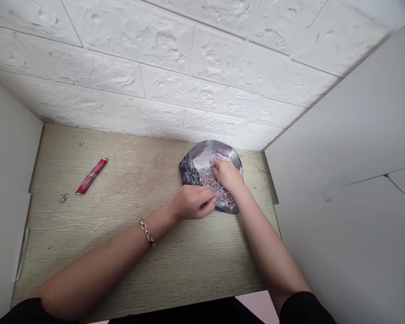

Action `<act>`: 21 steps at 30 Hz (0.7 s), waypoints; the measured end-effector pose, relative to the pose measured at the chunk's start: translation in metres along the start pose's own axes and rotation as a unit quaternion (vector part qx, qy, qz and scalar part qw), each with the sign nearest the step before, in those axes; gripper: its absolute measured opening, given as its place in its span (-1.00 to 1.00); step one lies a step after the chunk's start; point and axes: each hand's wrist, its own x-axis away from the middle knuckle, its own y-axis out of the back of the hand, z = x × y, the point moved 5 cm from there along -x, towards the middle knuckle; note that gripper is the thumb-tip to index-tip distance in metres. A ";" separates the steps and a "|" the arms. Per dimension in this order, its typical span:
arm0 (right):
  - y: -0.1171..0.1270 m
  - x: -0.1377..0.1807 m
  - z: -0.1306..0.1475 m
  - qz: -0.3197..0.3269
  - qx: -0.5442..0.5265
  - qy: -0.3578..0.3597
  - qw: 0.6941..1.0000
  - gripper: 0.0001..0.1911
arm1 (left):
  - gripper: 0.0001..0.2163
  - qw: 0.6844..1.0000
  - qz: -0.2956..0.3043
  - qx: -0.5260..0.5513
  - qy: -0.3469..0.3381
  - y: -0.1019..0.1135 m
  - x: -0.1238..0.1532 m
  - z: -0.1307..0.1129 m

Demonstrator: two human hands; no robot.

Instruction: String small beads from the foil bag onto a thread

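A silvery foil bag (195,162) lies open on the wooden table (128,225), at the right near the wall, filled with small multicoloured beads (212,179). My right hand (227,175) reaches into the bag with fingers pinched together over the beads. My left hand (192,202), a chain bracelet (147,232) on its wrist, rests at the bag's near edge with fingers curled. A thin thread (218,185) runs between the two hands. What the fingers pinch is too small to name.
A red tube (91,176) lies on the left of the table, with a small metal clasp (63,197) near it and a tiny metal bit (81,144) further back. White panels (344,180) wall the table on both sides, white brick-pattern wall (175,67) behind.
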 end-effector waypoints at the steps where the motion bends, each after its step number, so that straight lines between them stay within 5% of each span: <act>1: 0.000 0.000 0.001 0.000 0.003 0.003 1.000 -0.70 | -0.81 1.000 0.001 0.000 0.000 0.000 0.000 0.000; 8: 0.001 0.002 0.000 -0.011 -0.004 0.002 1.000 -0.70 | -0.87 0.998 0.007 0.065 0.018 -0.002 0.002 0.003; 13: 0.007 0.007 -0.007 -0.085 -0.198 0.003 0.977 -0.80 | -0.86 0.981 -0.045 0.178 0.068 0.003 -0.001 0.006; 16: 0.010 0.018 -0.011 -0.119 -0.379 -0.015 0.918 -0.82 | -0.85 0.964 -0.051 0.228 0.126 0.003 -0.004 0.009; 21: 0.005 0.042 -0.008 -0.043 -0.653 -0.069 0.753 -0.76 | -0.84 0.924 -0.049 0.305 0.224 0.002 -0.008 0.016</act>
